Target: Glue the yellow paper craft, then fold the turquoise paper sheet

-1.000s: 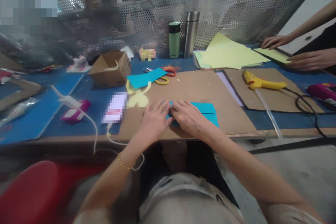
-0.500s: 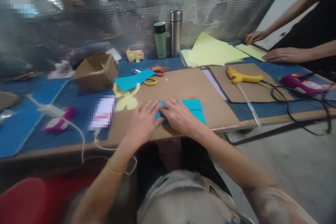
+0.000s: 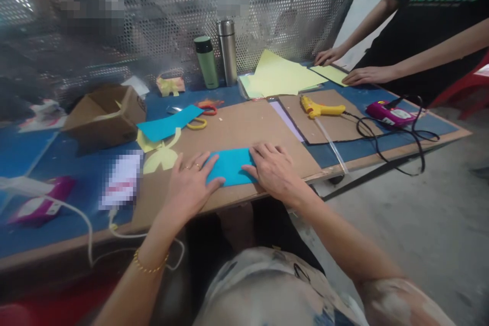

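Head cam: my left fingers [image 3: 210,163] and right fingers [image 3: 262,151], kinda spread, pin a blue paper rectangle [image 3: 232,167] on flat brown cardboard [image 3: 248,125].

Blue tabletop [image 3: 86,174] under carton [image 3: 110,127], green bottle [image 3: 207,66], steel flask [image 3: 228,56] and cardboard sheet [image 3: 244,125] with blue paper [image 3: 233,167]

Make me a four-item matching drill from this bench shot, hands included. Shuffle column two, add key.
Column one:
1. Left hand
2. Glue gun
3. Green bottle
4. Cardboard box

Column two:
A. Standing next to the steel flask
B. Open-topped
C. Wearing rings, at one end of the blue paper
D. Yellow, lying on a brown cardboard sheet

Pairs: 1-C, 2-D, 3-A, 4-B
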The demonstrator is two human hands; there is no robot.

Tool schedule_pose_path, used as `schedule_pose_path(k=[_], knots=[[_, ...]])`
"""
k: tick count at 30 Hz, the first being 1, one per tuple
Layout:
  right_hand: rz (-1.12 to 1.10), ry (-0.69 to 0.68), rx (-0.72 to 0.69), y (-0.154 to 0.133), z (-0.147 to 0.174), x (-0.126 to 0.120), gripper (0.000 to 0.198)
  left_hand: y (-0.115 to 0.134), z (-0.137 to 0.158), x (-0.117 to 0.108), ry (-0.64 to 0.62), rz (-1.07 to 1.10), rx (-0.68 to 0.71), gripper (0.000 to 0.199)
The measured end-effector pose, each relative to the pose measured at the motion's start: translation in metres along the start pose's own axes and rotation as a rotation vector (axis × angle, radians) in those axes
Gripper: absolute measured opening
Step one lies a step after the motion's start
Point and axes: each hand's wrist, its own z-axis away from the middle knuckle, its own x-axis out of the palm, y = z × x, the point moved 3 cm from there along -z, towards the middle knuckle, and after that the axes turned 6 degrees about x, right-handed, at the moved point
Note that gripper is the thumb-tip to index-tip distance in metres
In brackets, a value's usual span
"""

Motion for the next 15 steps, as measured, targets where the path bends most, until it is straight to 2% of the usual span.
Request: schedule_pose_path(k=[6,8,10,12,15], knots=[[0.069,0.045,0.098,0.021,0.011,-0.018,0.060,0.002,-0.001,-0.002,-0.044,-0.030,-0.007,0.061],[0.044,0.128,0.099,0.012,0.008,-0.023,0.063,0.004,-0.002,-0.001,-0.056,-0.046,-0.009,0.062],[-0.020,0.171,-0.009,-0.007,0.002,-0.021,0.065,0.005,-0.002,-0.002,-0.059,-0.051,-0.014,0.063],[-0.088,0.095,-0.142,-0.025,-0.003,-0.010,0.069,0.004,-0.002,-0.003,-0.067,-0.039,-0.022,0.063],[-0.165,-0.037,-0.190,-0.035,-0.006,0.010,0.080,-0.003,-0.003,-0.007,-0.105,0.023,-0.018,0.058]])
